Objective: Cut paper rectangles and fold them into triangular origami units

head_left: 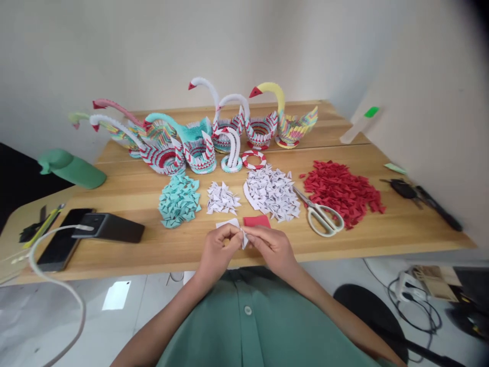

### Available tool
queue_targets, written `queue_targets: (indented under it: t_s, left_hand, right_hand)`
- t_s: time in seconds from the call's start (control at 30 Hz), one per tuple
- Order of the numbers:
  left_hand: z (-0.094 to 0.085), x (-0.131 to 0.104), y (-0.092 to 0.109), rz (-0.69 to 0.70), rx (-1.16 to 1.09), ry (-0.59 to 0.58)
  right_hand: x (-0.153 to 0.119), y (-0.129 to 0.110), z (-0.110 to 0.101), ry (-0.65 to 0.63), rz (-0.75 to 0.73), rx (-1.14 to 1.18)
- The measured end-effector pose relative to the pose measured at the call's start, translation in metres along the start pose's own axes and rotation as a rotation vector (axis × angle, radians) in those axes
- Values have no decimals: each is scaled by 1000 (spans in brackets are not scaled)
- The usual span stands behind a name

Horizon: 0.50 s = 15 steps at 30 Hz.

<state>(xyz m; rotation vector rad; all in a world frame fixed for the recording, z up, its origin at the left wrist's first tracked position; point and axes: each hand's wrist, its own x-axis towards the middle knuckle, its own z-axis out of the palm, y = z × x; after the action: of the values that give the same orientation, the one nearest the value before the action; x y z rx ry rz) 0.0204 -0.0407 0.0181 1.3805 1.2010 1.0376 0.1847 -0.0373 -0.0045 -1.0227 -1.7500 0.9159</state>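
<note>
Folded white paper piece [245,240] pinched between both hands, just in front of two paper stacks.
Left hand [221,248] and right hand [274,247] both grasping the piece, thumbs and fingertips meeting over it near the front edge of the wooden table [153,260]. Directly behind: white paper stack [227,223] by the left fingers, red paper stack [257,221] by the right. Next row, left to right: teal triangle pile [179,200], small white triangle pile [222,198], larger white triangle pile [274,193], red triangle pile [342,189]. White-handled scissors [315,207] lie between the last two, blades toward the white. Beyond: red-and-white ring [248,165], small white-necked form on a teal-and-white ring base [231,168], folded-paper swans, including a yellow-necked swan [281,104].
</note>
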Motion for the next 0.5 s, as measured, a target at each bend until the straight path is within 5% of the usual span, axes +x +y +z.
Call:
queue_targets:
  t_s: [0.17, 0.5]
  left_hand:
    - [-4, 2, -5, -34, -97, -21]
    - [-3, 13, -7, 7, 46, 78]
  right_hand:
    - [6, -1, -2, -39, 70, 27]
    - [14, 8, -1, -53, -83, -177]
